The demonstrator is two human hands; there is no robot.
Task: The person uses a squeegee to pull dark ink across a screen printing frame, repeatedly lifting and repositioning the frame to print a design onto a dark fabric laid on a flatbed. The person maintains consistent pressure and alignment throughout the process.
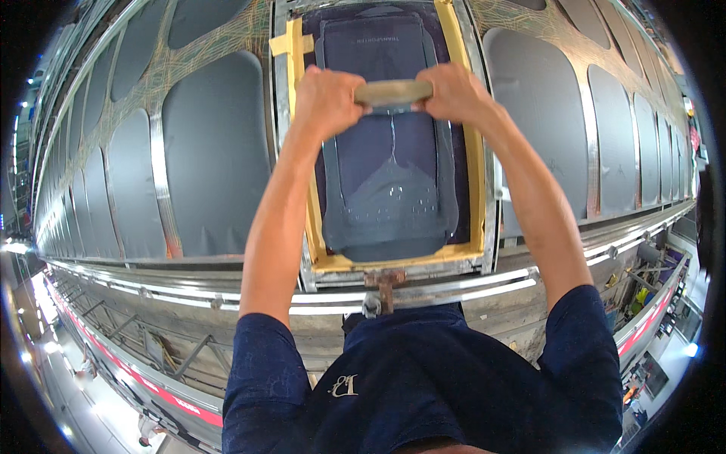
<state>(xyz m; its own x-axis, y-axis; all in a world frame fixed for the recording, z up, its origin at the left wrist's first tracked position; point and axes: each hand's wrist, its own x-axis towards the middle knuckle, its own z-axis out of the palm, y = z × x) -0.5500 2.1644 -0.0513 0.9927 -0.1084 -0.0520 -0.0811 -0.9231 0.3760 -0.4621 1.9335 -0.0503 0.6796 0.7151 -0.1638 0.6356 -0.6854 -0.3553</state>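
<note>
Where one beige squeegee (393, 93) crosses the far half of one screen frame (491, 198), two bare hands hold it. The left hand (330, 102) is closed around its left end, the right hand (457, 93) around its right end; the fingers of both are curled tightly. Dark, glossy ink (393, 200) is spread inside the frame, between the squeegee and the near edge. Yellow tape (473, 197) lines the left, right and near edges, and one short piece crosses the left edge.

Beside the frame lie two large dark panels (215, 159), one on each side, and smaller-looking ones follow in rows along the long printing table (514, 17), whose surface has yellowish, crossing streaks. One metal rail (454, 290) runs along the table's near edge, with one rusty clamp (386, 286) at the frame.

The squeegee is blurred, and its blade is hard to make out. Most fingertips are hidden. The frame's far edge is cut off, and the farther panels are too distorted for counting.
</note>
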